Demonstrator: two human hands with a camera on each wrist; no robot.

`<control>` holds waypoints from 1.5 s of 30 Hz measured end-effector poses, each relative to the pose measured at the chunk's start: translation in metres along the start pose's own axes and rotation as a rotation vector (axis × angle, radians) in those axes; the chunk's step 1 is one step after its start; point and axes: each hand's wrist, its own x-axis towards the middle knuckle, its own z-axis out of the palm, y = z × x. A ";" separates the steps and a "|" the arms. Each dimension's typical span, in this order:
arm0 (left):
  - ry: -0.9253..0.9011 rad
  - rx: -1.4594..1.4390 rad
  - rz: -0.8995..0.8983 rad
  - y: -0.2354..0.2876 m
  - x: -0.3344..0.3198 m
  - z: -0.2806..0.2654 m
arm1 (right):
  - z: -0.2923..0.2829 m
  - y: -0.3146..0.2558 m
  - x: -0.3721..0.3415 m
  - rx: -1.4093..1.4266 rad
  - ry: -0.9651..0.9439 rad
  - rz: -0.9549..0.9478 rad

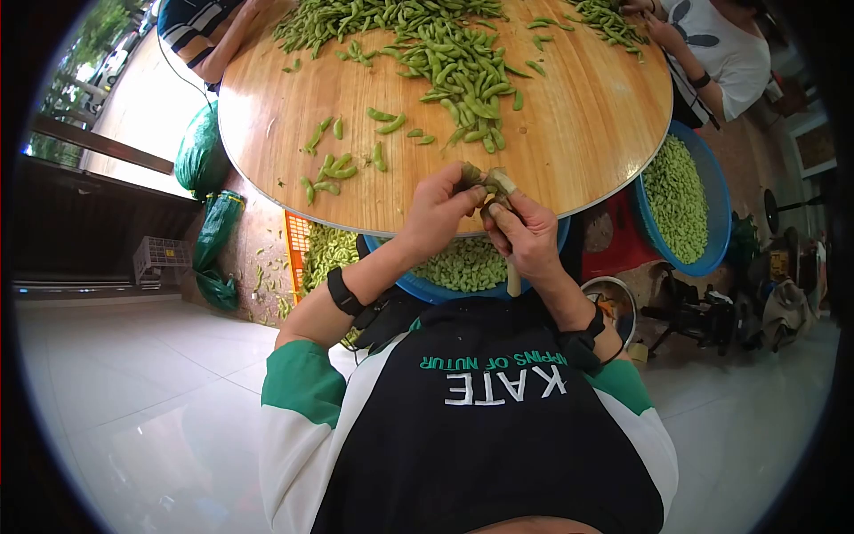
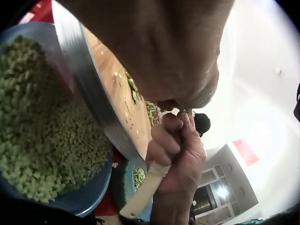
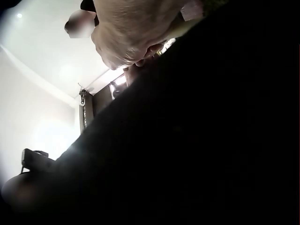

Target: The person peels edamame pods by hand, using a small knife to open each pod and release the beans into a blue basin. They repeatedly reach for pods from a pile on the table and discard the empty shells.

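Observation:
In the head view both hands meet over the table's near edge. The left hand pinches a small dark green thing, which looks like a pod, though fingers partly hide it. Curled fingers of the right hand grip a cream handle that points down toward the body; its other end is hidden. A pale piece shows at the right fingertips. In the left wrist view the handle sticks out below the right palm. The right wrist view is mostly dark.
Green pods are heaped on the round wooden table, with a few loose ones at left. Below the hands stands a blue basin of shelled beans; another basin is at right. An orange crate stands at left. Two people sit across.

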 end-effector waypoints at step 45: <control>0.032 -0.192 -0.226 0.013 0.032 -0.022 | -0.016 -0.004 0.023 0.069 -0.146 0.122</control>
